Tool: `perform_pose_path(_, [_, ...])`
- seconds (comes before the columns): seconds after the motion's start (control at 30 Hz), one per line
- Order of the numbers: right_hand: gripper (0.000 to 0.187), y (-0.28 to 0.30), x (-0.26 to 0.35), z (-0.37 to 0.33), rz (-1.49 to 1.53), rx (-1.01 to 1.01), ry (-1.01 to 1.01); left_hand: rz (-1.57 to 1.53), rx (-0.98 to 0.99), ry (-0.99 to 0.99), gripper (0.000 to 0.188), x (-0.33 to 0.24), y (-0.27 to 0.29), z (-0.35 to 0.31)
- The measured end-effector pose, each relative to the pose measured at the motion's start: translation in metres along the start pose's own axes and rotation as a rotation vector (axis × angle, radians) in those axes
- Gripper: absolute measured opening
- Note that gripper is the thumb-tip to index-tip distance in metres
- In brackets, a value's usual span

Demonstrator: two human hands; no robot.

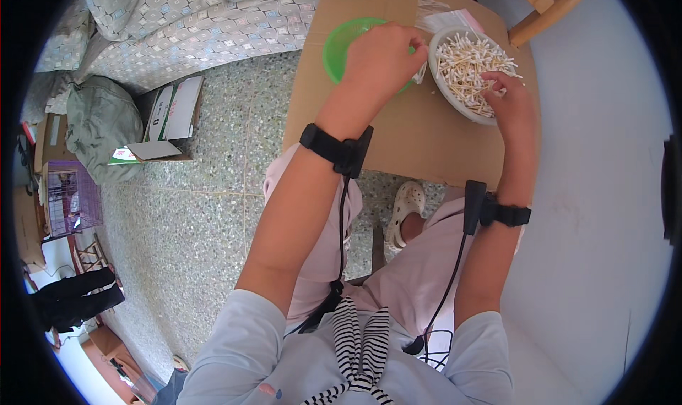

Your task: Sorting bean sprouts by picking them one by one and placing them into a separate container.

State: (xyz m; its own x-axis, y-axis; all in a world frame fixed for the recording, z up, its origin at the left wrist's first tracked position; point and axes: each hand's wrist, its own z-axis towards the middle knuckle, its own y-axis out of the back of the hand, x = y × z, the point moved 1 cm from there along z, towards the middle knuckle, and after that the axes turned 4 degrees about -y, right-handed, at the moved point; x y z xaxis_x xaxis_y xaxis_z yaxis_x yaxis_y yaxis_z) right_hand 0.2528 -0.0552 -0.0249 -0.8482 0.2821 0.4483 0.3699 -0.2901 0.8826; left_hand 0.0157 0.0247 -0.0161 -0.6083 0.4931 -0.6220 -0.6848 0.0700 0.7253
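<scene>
A round white bowl [442,85] heaped with cotton swabs [465,68] stands at the right of a cardboard-topped surface. My right hand [513,103] is at its right rim, thumb and forefinger apart over the swabs. Left of it sits a green plastic bowl [337,46], partly covered by my left hand [383,57]. The left fingers are curled and closed, with the white ends of a few cotton swabs [420,73] showing just under them. The palm side of that hand and most of the green bowl's inside are hidden.
The cardboard [398,139] is beneath both bowls. A clear plastic bag [447,18] lies behind them. A wooden chair [543,7] stands far right, beside the white wall [597,156]. An open carton [170,117] and a grey-green bag [105,114] rest on the speckled floor at left.
</scene>
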Motion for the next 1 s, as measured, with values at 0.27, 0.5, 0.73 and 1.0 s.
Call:
perform_pose_path(0.27, [0.019,-0.003,0.017,0.003,-0.040,0.018,-0.133,-0.017,-0.001,-0.007,0.030,0.003,0.000,-0.001])
perform_pose_path(0.5, [0.017,0.000,0.019,0.000,-0.022,-0.126,-0.048,-0.008,0.018,0.006,0.030,0.002,-0.001,0.001])
perform_pose_path(0.73, [0.019,0.019,0.048,-0.008,0.320,-0.444,0.121,-0.098,-0.166,-0.165,0.029,-0.008,0.002,0.001])
perform_pose_path(1.0, [0.016,0.009,0.068,-0.009,0.834,-0.381,0.213,-0.242,-0.130,-0.488,0.027,-0.029,-0.005,-0.002])
